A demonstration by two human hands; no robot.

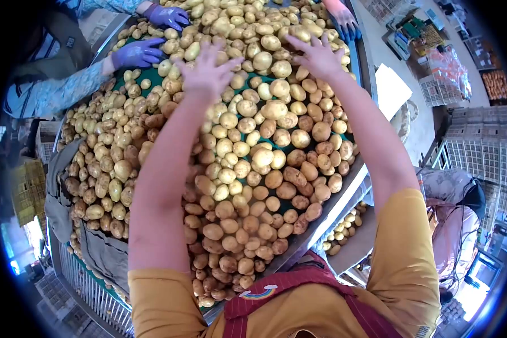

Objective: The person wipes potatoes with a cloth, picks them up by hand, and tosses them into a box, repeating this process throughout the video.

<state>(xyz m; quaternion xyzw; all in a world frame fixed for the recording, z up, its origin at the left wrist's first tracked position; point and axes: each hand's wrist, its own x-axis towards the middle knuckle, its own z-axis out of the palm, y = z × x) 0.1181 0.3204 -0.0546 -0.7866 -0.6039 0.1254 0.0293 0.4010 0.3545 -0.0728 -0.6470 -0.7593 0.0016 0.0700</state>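
Note:
A broad layer of potatoes covers the sorting table in front of me, with bits of green surface showing between them. My left hand reaches over the potatoes left of the middle, its fingers spread and slightly blurred. Further right, my right hand is stretched out with fingers apart, low over the potatoes near the far right side. Neither hand has a potato in its grasp.
Purple-gloved hands of a co-worker lie at the potatoes' far left. Another gloved hand rests at the far right corner. A metal edge bounds the table on my right. Grey cloth hangs at the left; crates stand beyond.

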